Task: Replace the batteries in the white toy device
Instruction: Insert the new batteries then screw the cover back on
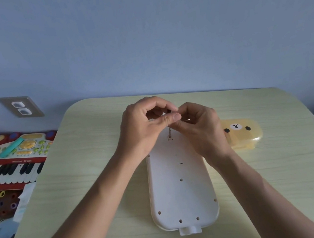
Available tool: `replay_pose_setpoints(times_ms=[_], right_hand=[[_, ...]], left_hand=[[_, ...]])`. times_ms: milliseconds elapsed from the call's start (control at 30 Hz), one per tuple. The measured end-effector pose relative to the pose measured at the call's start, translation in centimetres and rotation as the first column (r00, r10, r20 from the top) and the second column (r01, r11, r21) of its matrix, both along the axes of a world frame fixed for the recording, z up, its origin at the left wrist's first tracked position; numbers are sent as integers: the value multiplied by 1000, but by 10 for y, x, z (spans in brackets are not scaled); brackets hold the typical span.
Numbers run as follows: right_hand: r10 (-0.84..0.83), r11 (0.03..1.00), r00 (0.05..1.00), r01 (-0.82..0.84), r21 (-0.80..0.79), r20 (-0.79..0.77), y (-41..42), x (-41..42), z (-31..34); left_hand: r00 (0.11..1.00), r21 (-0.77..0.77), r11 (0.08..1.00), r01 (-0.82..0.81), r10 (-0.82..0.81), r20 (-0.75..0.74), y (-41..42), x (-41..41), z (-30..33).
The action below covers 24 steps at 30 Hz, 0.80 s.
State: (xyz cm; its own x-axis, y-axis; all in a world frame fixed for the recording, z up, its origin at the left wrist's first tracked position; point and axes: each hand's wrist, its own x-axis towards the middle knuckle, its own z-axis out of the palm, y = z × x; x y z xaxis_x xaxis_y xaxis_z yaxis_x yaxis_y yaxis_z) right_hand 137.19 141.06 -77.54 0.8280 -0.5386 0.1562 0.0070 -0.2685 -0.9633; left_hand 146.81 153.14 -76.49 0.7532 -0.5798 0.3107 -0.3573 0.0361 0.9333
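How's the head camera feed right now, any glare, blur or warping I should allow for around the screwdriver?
Head view: soft even light, faint shadows, no glare on the white toy. Wide-angle warp bends the table edges. The thin screwdriver shaft is slightly soft, its top hidden between the left hand and right hand.

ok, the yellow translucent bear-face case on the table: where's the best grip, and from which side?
Probably from above, a grip across the narrow width of the yellow translucent bear-face case, on its far and near long edges. It lies flat on the pale wood-grain table, lid up, so there is no way under it. The right hand overlaps its left end, so the rounded right end is the freer approach.
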Motion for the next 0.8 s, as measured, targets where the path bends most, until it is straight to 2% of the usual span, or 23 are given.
replay_pose_setpoints(times_ms=[133,233,333,500,667,800], right_hand=[[67,998,997,-67,-18,-23,-2,-2,3],[121,991,993,-121,59,-1,-6,-7,4],[81,992,997,-80,100,-5,-7,-7,1],[31,999,999,-30,31,-20,-5,-4,0],[139,990,990,-138,35,-38,-7,-8,3],[59,998,997,-58,31,-58,-7,-4,0]], left_hand=[[999,12,999,36,-36,11,-2,-1,1],[995,51,996,71,-74,65,-1,1,2],[992,35,993,111,-113,55,0,0,2],[998,-1,999,48,-48,-34,-6,-3,-1],[997,22,997,67,-68,34,-3,-1,-1],[998,13,998,59,-60,24,-2,-1,-3]])
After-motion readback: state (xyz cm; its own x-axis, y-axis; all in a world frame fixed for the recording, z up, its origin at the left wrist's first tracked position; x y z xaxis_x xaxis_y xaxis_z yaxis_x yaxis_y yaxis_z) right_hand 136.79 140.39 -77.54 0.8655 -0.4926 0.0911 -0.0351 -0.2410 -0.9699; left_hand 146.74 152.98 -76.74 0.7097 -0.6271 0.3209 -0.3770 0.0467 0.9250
